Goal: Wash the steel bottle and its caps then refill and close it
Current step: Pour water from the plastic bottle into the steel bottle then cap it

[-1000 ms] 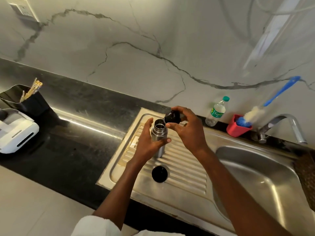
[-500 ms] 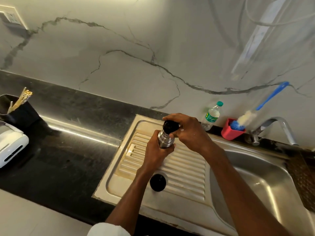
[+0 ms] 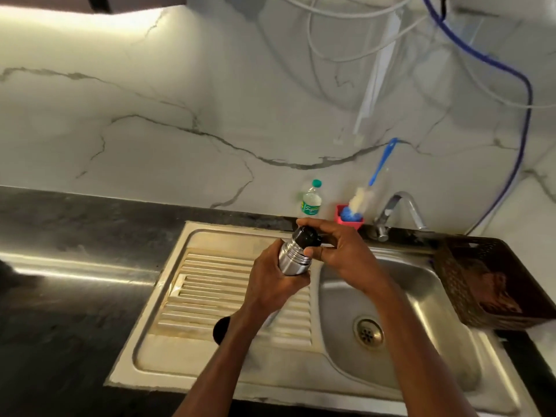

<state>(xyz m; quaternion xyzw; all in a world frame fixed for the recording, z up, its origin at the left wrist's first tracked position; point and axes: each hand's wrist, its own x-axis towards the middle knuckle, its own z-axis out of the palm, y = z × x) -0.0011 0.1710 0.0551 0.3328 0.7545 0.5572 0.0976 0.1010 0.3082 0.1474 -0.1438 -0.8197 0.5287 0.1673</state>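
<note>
My left hand [image 3: 272, 284] grips the steel bottle [image 3: 293, 258] round its body, holding it over the ribbed drainboard [image 3: 210, 296] beside the sink basin. A black inner cap [image 3: 306, 237] sits on the bottle's mouth, and my right hand [image 3: 340, 251] curls its fingers and thumb round that cap. A second black round cap [image 3: 220, 329] lies on the drainboard, partly hidden behind my left forearm.
The steel sink basin [image 3: 421, 311] with its drain lies to the right, the tap [image 3: 400, 212] behind it. A plastic water bottle [image 3: 311, 200], a red holder [image 3: 349, 218] with a blue-handled brush [image 3: 377, 170], and a dark basket [image 3: 493, 281] stand along the back and right. Black counter [image 3: 75, 296] at left.
The black cap, held beside the open mouth a second ago, now sits on the bottle under my right hand. The view has swung right, showing the basin and basket.
</note>
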